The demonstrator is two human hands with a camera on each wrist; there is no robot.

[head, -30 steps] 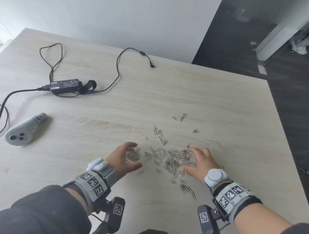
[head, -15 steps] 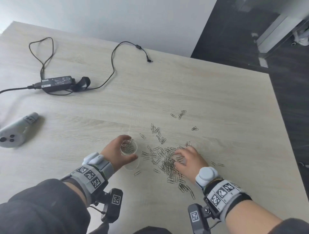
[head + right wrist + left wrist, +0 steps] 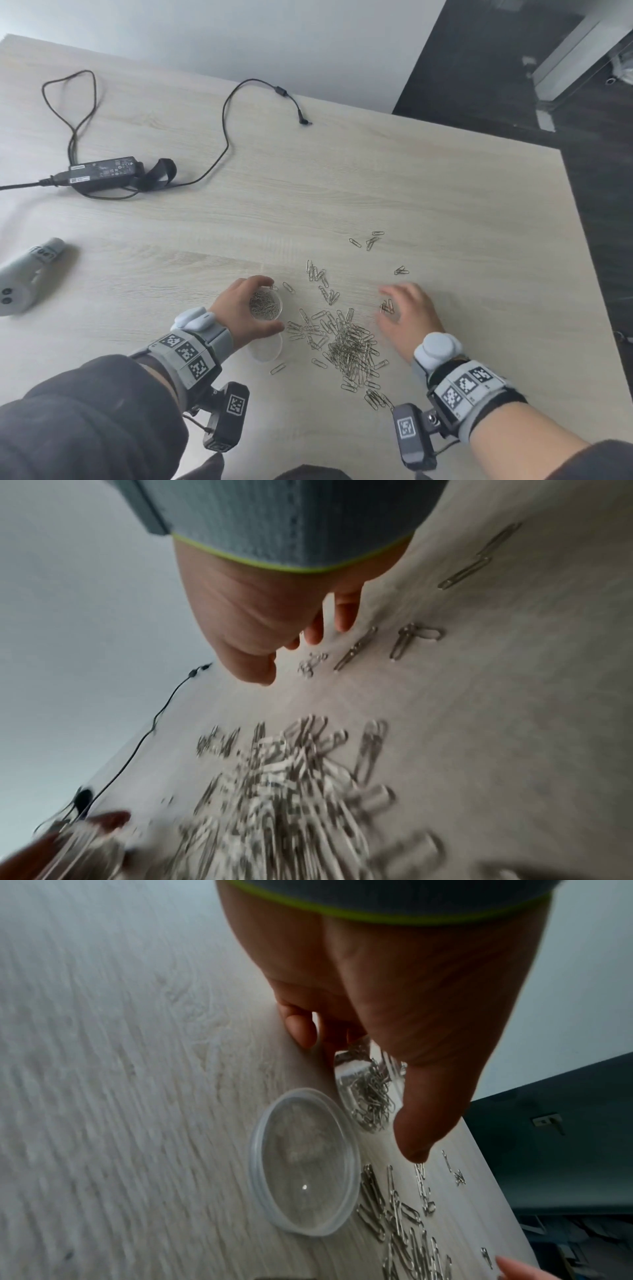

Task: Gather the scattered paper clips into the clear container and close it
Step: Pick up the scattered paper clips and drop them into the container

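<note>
Fingers (image 3: pixel 255 282) of the left hand (image 3: pixel 245 313) curl around the clear container (image 3: pixel 265 305), part-filled with paper clips and standing on the desk (image 3: pixel 445 205). Its lid (image 3: pixel 304 1162) lies just beside it. The right hand (image 3: pixel 407 313), fingers loosely spread, holds nothing above the scattered paper clips (image 3: pixel 349 346) heaped near the container. A power adapter (image 3: pixel 102 173) lies well apart.

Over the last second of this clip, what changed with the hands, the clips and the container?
The right hand left the clip pile, where its fingers were raking, and moved out to the right with fingers spread over a few stray clips; it holds nothing. The left hand still grips the container, partly filled, in the same spot. The lid stays off, beside it.
</note>
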